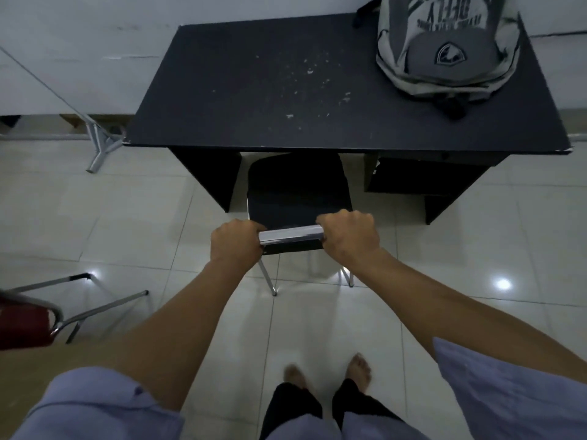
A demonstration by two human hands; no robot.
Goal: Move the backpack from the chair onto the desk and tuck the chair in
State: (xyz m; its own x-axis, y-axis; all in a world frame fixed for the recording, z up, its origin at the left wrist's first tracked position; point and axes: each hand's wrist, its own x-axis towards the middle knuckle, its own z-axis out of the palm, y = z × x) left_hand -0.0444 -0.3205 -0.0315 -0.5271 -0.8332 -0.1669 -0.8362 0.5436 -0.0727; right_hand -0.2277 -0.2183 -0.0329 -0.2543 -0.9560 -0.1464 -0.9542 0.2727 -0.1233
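The backpack (444, 49), grey and off-white with printed lettering and a shield badge, lies on the far right corner of the dark surface (286, 90), its top running out of the frame. A black strap shows at its near end, close to the right edge of the surface. The rest of the surface is bare apart from pale scuffs and specks near its middle.

The chair (298, 192) stands in the opening between the two dark side panels, its black seat partly under the front edge of the surface. Its backrest faces the person, with a shiny metal top rail (290, 235) running across it. Two thin metal rear legs reach the tiled floor (476, 249) just behind the seat.

The person's left hand (236, 241) is clenched around the left end of the rail, knuckles up. The right hand (349, 235) is clenched around the right end of the same rail in the same way. Both forearms are stretched forward, and pale blue sleeves show at the bottom corners of the view.

Bare feet (359, 368) and dark trouser legs stand on the floor below the arms, well back from the chair. At the left edge sits part of a second chair (25, 322) with a red seat and metal legs. Further back on the left, a metal stand (101, 144) rests on the floor beside the corner of the surface. Bright spots of light reflect off the glossy tiles.
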